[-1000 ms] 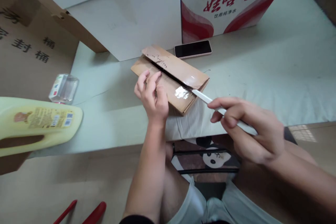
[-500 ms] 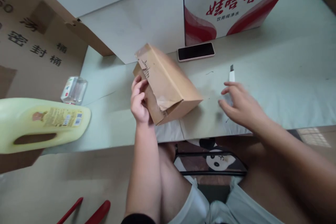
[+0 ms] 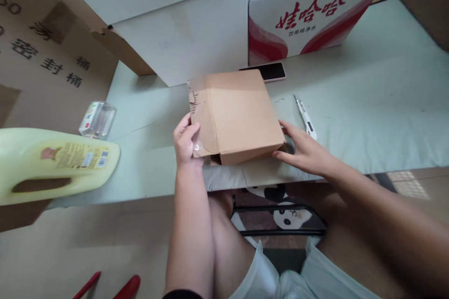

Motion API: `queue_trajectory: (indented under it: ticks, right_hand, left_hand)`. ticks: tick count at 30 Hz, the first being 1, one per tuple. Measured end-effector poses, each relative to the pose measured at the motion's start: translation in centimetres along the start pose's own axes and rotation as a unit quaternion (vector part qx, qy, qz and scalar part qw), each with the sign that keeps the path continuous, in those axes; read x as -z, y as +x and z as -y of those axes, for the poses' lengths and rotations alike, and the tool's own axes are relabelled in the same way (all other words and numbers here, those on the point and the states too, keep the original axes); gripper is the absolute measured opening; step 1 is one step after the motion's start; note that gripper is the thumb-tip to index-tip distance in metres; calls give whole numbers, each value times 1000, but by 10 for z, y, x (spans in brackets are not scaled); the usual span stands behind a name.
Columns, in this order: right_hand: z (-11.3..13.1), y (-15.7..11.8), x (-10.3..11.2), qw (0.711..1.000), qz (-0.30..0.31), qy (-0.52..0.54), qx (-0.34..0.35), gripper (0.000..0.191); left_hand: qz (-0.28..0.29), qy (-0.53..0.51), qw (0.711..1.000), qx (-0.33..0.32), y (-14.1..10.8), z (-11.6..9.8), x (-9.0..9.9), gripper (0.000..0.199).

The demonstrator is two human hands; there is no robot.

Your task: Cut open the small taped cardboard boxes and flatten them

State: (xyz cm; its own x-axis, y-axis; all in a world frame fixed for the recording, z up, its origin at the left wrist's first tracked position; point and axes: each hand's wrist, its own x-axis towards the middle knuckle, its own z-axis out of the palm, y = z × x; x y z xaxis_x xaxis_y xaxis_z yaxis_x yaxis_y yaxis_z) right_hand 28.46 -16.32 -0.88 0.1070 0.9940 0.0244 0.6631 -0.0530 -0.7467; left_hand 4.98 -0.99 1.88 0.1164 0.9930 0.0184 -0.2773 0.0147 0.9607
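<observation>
A small brown cardboard box [image 3: 245, 112] sits between my hands on the cloth-covered table, its torn, taped flap standing out on the left. My left hand [image 3: 187, 140] grips that flap, thumb on top and the other fingers partly hidden behind it. At the box's right front corner, my right hand [image 3: 303, 149] holds on, with the thumb low at the corner and the fingers against the right side. A white utility knife [image 3: 306, 119] lies just beyond my right hand, its blade pointing away. Behind the box, a phone [image 3: 275, 72] is partly covered by it.
Large white cartons [image 3: 189, 32] and a red-and-white carton [image 3: 298, 28] line the back. On the left are a big brown carton [image 3: 45, 98], a clear container [image 3: 98, 119] and a yellow jug [image 3: 59, 163]. The table's front edge runs just before my legs.
The box has turned from its tilted pose so its broad plain face is up. My right hand has let go of the utility knife, left it on the table, and moved left onto the box.
</observation>
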Motion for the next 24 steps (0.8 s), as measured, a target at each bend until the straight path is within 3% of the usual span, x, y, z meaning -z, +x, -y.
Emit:
queue_trajectory:
  ticks: [3, 5, 10, 15, 20, 22, 24]
  right_hand:
    - [0, 4, 0, 997, 63, 43, -34, 53]
    - [1, 4, -1, 996, 73, 55, 0, 45]
    - [2, 1, -5, 997, -35, 54, 43, 65]
    - [-2, -3, -10, 993, -96, 71, -2, 54]
    - [3, -3, -6, 980, -187, 59, -43, 60]
    - [5, -4, -2, 966, -244, 28, -77, 50]
    - [5, -4, 2, 956, -264, 76, -103, 39]
  left_hand:
    - [-11, 18, 1000, 6, 3, -2, 9, 27]
    - [9, 18, 1000, 17, 3, -1, 14, 29]
    - [32, -11, 997, 76, -6, 2, 17, 43]
    - [91, -19, 984, 154, -12, 7, 12, 53]
    - [82, -4, 983, 165, -4, 15, 14, 49]
    - [82, -3, 981, 174, -1, 16, 16, 43]
    - [91, -3, 979, 182, 0, 13, 17, 35]
